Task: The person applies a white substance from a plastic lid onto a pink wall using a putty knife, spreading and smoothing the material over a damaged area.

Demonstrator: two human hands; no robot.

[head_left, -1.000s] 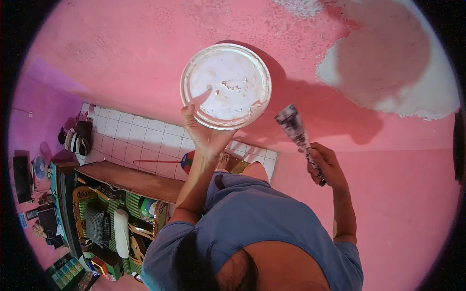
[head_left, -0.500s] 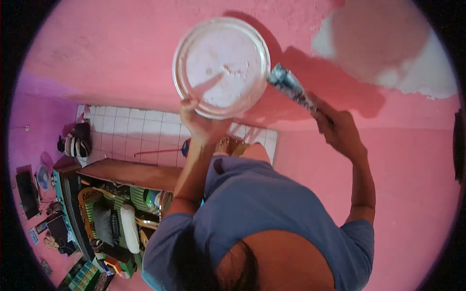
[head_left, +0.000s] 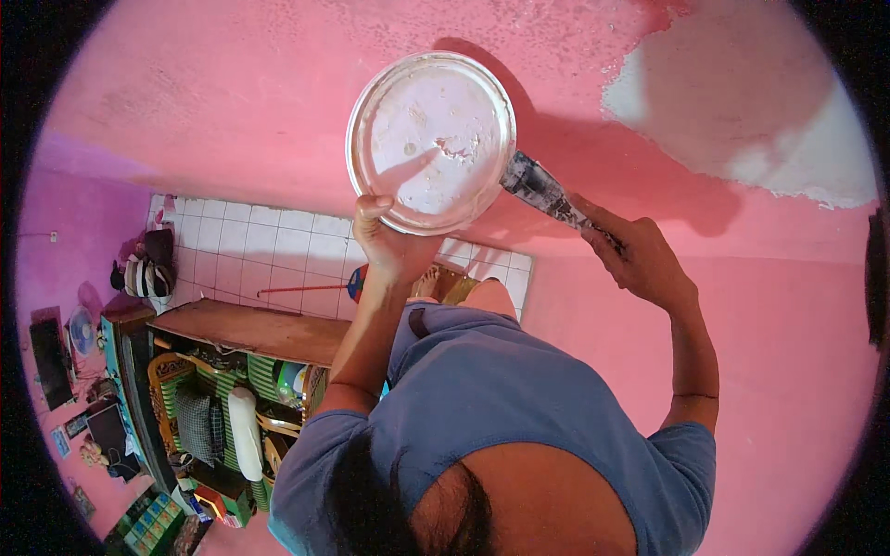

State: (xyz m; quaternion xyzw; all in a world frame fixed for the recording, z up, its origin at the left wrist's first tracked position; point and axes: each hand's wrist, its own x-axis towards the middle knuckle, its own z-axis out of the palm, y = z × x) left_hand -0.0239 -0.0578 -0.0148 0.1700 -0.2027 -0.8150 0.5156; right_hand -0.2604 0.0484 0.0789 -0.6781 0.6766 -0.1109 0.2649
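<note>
My left hand point(head_left: 389, 243) holds a round white lid point(head_left: 434, 130) from below, thumb over its rim; pale smears and a flaky lump mark the lid's face. My right hand point(head_left: 630, 250) grips a putty knife point(head_left: 547, 195) caked with dark and whitish residue. The blade's end is at the lid's right rim; whether it touches, I cannot tell. Behind both, the pink wall point(head_left: 232, 102) has a large bare white patch point(head_left: 788, 139) with ragged edges at upper right.
Below are white floor tiles point(head_left: 241, 241) and a brown wooden board point(head_left: 241, 322) beside wicker seating with cushions point(head_left: 195, 417). A red-handled implement point(head_left: 315, 289) lies on the tiles, near a striped bundle point(head_left: 146, 273). A fan point(head_left: 82, 329) and a dark screen stand at far left.
The putty knife has moved up and leftward to the lid's right rim, then slightly lower since half a second ago. The lid rose, then dipped a little.
</note>
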